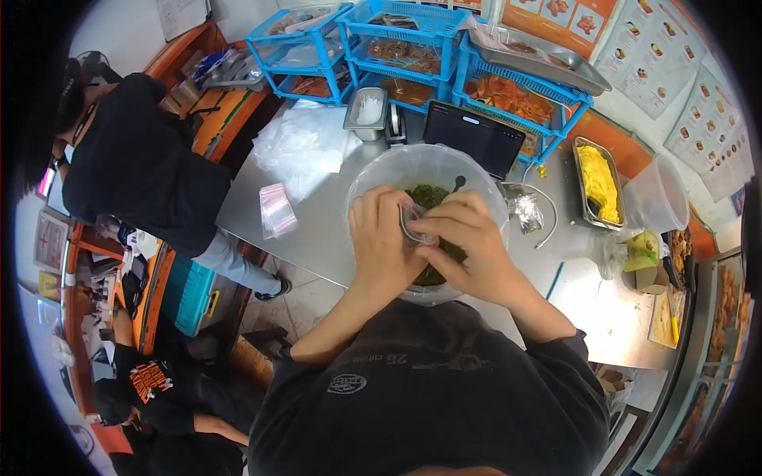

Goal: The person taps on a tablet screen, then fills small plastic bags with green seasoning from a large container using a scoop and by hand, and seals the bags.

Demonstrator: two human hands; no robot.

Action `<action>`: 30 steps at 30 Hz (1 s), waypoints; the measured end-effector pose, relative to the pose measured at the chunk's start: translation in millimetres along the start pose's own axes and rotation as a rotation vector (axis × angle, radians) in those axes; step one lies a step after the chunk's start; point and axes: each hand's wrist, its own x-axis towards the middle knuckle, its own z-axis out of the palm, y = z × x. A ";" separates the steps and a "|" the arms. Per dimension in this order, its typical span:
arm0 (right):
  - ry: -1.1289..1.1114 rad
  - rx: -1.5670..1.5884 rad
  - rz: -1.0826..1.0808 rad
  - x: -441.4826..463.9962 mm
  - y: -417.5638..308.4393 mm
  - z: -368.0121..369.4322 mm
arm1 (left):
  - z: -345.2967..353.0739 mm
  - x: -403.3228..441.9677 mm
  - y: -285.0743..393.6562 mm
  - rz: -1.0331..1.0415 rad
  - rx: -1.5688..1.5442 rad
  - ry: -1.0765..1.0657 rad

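A large clear plastic tub (367,174) stands on the steel table before me, with chopped dark green herbs (430,195) inside. A black spoon (459,183) leans among the herbs. Above the tub, my left hand (382,242) pinches one side of a small clear plastic bag (414,224). The fingers of my right hand (470,247) close on the bag's other side. My fingers hide part of the bag, so its contents cannot be made out. To the left lies a stack of small zip bags (276,211) with pink edges.
White plastic sheets (298,147), a steel container of white stuff (367,111) and a tablet (475,136) sit behind the tub. Blue racks (401,32) line the back. A tray of yellow food (597,182) stands right. Co-workers (143,159) are at left.
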 end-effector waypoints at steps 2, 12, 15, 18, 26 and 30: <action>-0.034 0.031 0.076 -6.0 4.3 10.3 | 2.7 0.0 4.9 0.041 0.047 0.026; -0.063 -0.037 0.042 -1.7 -3.9 -0.7 | 5.3 -3.1 1.8 0.072 0.036 0.048; 0.007 0.031 0.166 23.2 1.5 -31.0 | -1.6 -0.9 -18.8 -0.048 -0.218 0.046; -0.074 -0.287 0.035 58.6 20.8 -48.5 | 1.7 0.0 -39.1 -0.329 -0.772 0.046; -1.260 -0.587 -0.207 29.0 112.9 43.1 | 8.7 -0.9 -56.8 -0.481 -1.022 0.045; -1.357 -0.600 -0.185 5.0 134.0 71.7 | 7.9 -3.0 -61.9 -0.398 -0.998 0.159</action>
